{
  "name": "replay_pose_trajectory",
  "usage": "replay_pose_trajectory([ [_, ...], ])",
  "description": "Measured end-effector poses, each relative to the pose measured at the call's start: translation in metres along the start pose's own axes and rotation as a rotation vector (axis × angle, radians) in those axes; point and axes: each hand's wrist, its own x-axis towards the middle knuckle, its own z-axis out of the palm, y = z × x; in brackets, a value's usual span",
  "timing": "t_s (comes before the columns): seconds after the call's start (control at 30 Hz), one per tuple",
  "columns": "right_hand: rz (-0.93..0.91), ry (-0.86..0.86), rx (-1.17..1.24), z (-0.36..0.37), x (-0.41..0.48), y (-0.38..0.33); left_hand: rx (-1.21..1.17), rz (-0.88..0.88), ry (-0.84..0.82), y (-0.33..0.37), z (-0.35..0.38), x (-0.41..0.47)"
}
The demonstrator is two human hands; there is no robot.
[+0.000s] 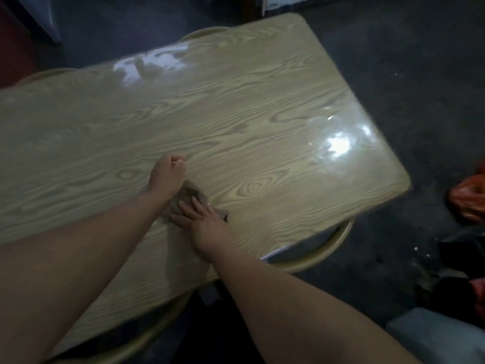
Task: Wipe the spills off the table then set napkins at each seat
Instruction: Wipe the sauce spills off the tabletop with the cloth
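A glossy wood-grain table (262, 106) fills most of the view. Near its front edge lies a crumpled grey-brown cloth (190, 194). My right hand (202, 222) presses flat on the cloth with fingers spread over it. My left hand (168, 174) rests on the table just behind the cloth, curled into a loose fist with nothing visible in it. A wet, shiny patch (336, 145) glints near the table's right end, and another shiny patch (152, 64) shows at the far side. No napkins are visible.
Rims of round beige stools show under the table at the right (330, 248), the front (147, 337) and the far side (204, 31). An orange-red bag (469, 195) lies on the dark floor at right. A grey object (435, 334) sits at lower right.
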Motion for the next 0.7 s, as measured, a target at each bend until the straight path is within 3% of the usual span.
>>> replay_pose_trajectory([
  [0.1,0.057,0.031,-0.11,-0.017,-0.017,0.043,0.023,0.0,-0.015,0.004,-0.001,-0.007],
  [0.27,0.573,0.154,-0.055,-0.065,-0.046,0.139,0.021,0.037,-0.062,-0.005,0.002,-0.012],
  [0.37,0.741,0.241,0.065,-0.059,-0.052,0.136,0.032,0.033,-0.081,-0.012,0.004,-0.012],
  [0.43,0.835,0.319,-0.008,-0.041,-0.046,0.108,0.034,0.03,-0.098,-0.014,0.007,-0.01],
  [0.53,0.755,0.382,-0.063,-0.02,-0.03,0.052,0.014,0.019,-0.104,-0.009,0.008,-0.005],
  [0.7,0.511,0.359,0.082,-0.018,0.001,0.007,0.022,0.021,-0.078,0.005,0.008,0.007],
])
